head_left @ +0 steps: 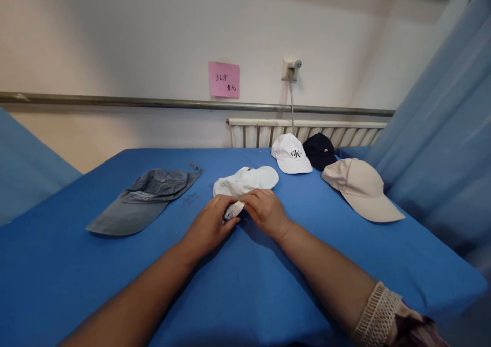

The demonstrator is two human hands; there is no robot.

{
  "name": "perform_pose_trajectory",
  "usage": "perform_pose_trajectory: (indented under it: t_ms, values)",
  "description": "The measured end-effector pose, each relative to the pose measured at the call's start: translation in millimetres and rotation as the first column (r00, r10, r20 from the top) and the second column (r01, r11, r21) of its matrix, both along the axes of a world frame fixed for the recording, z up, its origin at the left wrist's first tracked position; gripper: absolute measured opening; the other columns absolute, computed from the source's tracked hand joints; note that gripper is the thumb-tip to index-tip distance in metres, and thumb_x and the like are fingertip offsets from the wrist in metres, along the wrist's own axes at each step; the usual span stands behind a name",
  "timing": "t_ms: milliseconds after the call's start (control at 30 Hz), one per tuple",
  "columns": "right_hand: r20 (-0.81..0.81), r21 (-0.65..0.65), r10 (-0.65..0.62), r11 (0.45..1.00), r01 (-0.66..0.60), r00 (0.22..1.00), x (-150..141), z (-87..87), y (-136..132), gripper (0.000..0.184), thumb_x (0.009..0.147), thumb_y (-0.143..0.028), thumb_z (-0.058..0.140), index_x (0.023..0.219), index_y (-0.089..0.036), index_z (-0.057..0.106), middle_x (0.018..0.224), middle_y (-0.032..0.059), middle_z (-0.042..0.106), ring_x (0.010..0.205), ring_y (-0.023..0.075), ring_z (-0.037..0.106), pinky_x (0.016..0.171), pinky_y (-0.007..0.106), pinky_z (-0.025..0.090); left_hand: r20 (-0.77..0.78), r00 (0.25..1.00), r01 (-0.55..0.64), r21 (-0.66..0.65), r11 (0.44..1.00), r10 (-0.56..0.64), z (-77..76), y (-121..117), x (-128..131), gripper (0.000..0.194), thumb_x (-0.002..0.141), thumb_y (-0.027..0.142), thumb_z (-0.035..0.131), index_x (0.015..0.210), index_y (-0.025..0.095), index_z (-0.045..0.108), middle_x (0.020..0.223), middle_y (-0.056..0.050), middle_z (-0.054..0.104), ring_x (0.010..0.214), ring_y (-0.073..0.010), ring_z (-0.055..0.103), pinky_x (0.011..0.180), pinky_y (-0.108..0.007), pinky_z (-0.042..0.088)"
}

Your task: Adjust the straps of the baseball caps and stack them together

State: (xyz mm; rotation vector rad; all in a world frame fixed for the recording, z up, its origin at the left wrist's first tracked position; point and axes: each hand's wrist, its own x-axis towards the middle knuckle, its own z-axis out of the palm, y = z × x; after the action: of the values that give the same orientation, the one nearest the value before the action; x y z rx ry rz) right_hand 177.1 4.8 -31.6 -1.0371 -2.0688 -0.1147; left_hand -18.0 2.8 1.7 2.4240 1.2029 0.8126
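A white baseball cap (pixel 238 181) lies on the blue-covered table in front of me, its brim pointing away to the right. My left hand (pixel 210 222) has its fingers and thumb closed around the near left edge of this cap, by what looks like its back strap. On the near right edge, my right hand (pixel 266 210) grips the same part with bent fingers. The two hands nearly meet there, and the fingers partly hide the strap. To the left rests a grey cap (pixel 153 196), brim toward me, its strap end sticking out at the back.
At the back right sit a white cap with black letters (pixel 290 154) and a dark navy cap (pixel 319 152). A beige cap (pixel 362 186) lies nearer on the right. Behind the blue table (pixel 95 275) are a radiator (pixel 264 132) and a metal rail (pixel 153 102). Blue curtains (pixel 441 117) flank both sides.
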Motion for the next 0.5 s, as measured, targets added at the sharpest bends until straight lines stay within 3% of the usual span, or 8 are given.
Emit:
perform_pose_trajectory:
  t_ms: [133,267,400,500]
  values:
    - [0.037,-0.237,-0.043,0.970,0.050,0.998,2.2,3.9,-1.1,0.019,0.096,-0.030,0.051,0.094,-0.020,0.067,0.086,0.0043,0.064,0.081,0.0165,0.057,0.073,0.028,0.039,0.061,0.998,0.016,-0.172,0.985,-0.006,-2.8,4.1,0.0,0.029,0.088,0.038,0.053,0.109,0.020,0.061,0.101,-0.005,0.068,0.089,-0.0213,0.061,0.082,-0.034,0.048]
    - [-0.052,-0.421,-0.007,0.907,-0.015,0.999,3.5,3.4,-0.2,0.024,0.095,-0.032,0.052,0.080,-0.018,0.065,0.077,-0.0001,0.061,0.071,0.0124,0.054,0.065,0.024,0.034,0.194,0.980,0.109,-0.342,0.933,-0.043,-2.9,10.2,-1.6,0.028,0.086,0.042,0.055,0.098,0.018,0.064,0.094,-0.004,0.067,0.087,-0.0201,0.060,0.078,-0.031,0.048]
    - [-0.187,-0.505,0.063,0.850,-0.151,0.980,4.3,0.3,2.6,0.024,0.093,-0.030,0.055,0.073,-0.018,0.063,0.072,-0.0024,0.058,0.066,0.0107,0.051,0.062,0.023,0.034,0.307,0.950,0.188,-0.445,0.876,-0.048,-5.3,14.1,-2.3,0.026,0.082,0.039,0.058,0.095,0.017,0.062,0.090,-0.004,0.066,0.083,-0.0187,0.060,0.077,-0.031,0.048]
    - [-0.325,-0.510,0.110,0.816,-0.272,0.939,5.8,-3.4,5.8,0.022,0.091,-0.027,0.056,0.072,-0.017,0.063,0.077,-0.0015,0.058,0.071,0.0112,0.054,0.067,0.023,0.038,0.283,0.956,0.194,-0.436,0.879,-0.070,-5.1,12.3,-1.3,0.026,0.083,0.039,0.058,0.096,0.017,0.064,0.092,-0.004,0.067,0.087,-0.0193,0.060,0.081,-0.031,0.048]
